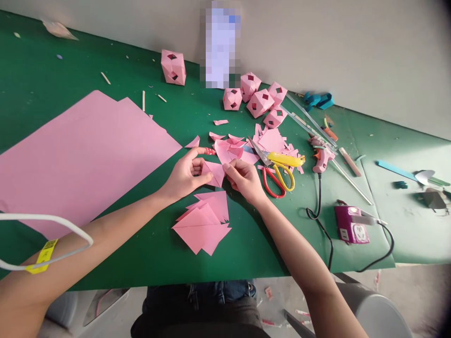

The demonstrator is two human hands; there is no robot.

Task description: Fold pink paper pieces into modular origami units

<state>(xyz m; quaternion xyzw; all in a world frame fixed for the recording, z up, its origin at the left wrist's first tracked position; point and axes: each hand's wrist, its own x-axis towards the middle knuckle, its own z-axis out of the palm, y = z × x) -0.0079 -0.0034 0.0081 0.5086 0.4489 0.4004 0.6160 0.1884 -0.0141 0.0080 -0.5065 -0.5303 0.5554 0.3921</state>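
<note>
Between my hands, above the green table, is a small folded piece of pink paper point(213, 174) with crease lines on it. My left hand point(186, 172) pinches its left side, and one finger wears a red patterned wrap. At its right edge, my right hand point(244, 179) grips it between thumb and fingers. Just below lies a loose stack of creased pink paper squares point(202, 225). Beyond my fingers sit curled pink paper pieces point(230, 149). Scissors point(278, 171) with one red and one yellow handle lie right of my right hand, beside a yellow cutter point(287, 159).
Large pink sheets point(88, 159) cover the left of the green table point(148, 263). Several pink paper polyhedra point(260, 103) stand at the back, with another point(173, 68) farther left. A pink glue gun point(322, 157), its cord and a purple power socket block point(352, 224) are on the right.
</note>
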